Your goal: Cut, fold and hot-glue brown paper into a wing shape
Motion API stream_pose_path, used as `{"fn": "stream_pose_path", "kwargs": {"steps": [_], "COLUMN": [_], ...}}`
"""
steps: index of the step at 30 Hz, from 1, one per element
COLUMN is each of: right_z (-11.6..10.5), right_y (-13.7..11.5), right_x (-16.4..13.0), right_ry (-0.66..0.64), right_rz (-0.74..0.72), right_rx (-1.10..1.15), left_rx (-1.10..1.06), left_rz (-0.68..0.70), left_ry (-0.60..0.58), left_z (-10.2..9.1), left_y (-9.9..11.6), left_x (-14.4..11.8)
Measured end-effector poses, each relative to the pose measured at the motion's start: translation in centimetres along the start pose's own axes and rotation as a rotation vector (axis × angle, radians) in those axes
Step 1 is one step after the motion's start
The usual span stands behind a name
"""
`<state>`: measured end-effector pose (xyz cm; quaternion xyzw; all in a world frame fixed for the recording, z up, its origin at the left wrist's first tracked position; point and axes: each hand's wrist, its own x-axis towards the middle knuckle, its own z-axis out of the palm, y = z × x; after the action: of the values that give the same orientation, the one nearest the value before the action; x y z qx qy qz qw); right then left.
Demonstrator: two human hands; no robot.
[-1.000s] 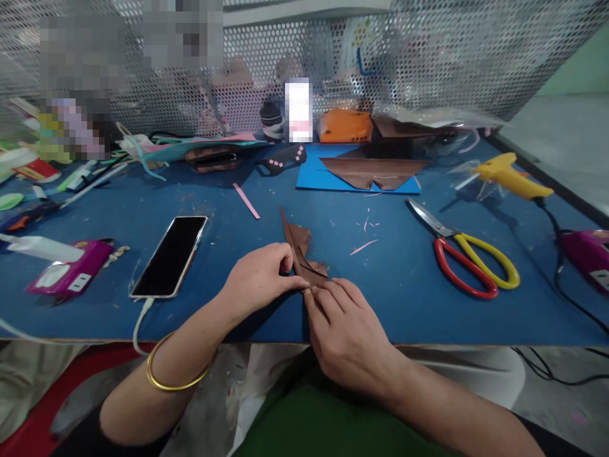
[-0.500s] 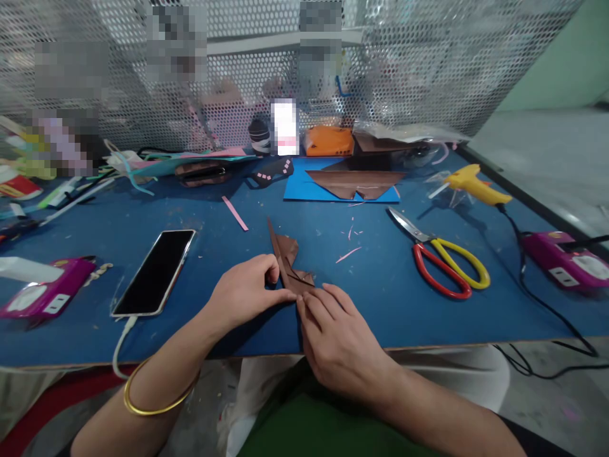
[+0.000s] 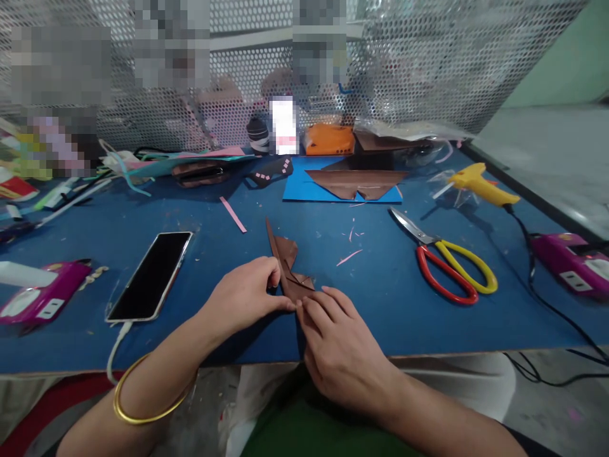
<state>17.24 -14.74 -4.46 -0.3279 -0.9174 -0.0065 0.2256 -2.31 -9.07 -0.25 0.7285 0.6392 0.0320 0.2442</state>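
Observation:
A folded piece of brown paper [image 3: 288,263] lies on the blue table [image 3: 371,279] near its front edge, one pointed end sticking up and away from me. My left hand [image 3: 245,295] pinches its near left edge between thumb and fingers. My right hand [image 3: 335,343] presses fingertips on the near right part of the same paper. A gold bangle sits on my left forearm.
A phone [image 3: 150,274] on a white cable lies left. Red-and-yellow scissors [image 3: 445,263] lie right, a yellow glue gun [image 3: 478,184] and a magenta device [image 3: 568,263] beyond. Brown paper on a blue sheet [image 3: 345,184] lies farther back. A perforated metal screen [image 3: 428,57] closes the far side.
Both hands stay on the brown paper with only small finger shifts. The view has drifted slightly, so the table's things sit a little differently in frame.

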Motion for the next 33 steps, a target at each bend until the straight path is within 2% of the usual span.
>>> {"fn": "stream_pose_path", "kwargs": {"steps": [4,10,15,24,27,33], "right_z": [0.2,0.5,0.4,0.4,0.4,-0.2], "right_y": [0.0,-0.3,-0.1,-0.1,-0.2,0.2], "right_x": [-0.1,-1.1,-1.1,-0.7,-1.0,-1.9], "right_ry": [-0.003,0.016,-0.001,-0.007,0.017,0.148], "right_rz": [0.002,0.03,0.038,0.017,0.041,0.086], "right_rx": [0.015,-0.021,0.004,0.001,0.023,0.145], "left_rx": [0.018,-0.044,-0.086,-0.089,-0.116,-0.193], "left_rz": [0.024,-0.006,0.001,-0.024,-0.034,-0.024], "left_ry": [0.008,0.085,0.063,0.114,0.177,0.329], "left_z": [0.0,0.5,0.6,0.6,1.2,3.3], "left_y": [-0.1,-0.6,-0.9,-0.5,-0.6,0.3], "left_x": [0.0,-0.8,-0.7,-0.8,-1.3,-3.1]}}
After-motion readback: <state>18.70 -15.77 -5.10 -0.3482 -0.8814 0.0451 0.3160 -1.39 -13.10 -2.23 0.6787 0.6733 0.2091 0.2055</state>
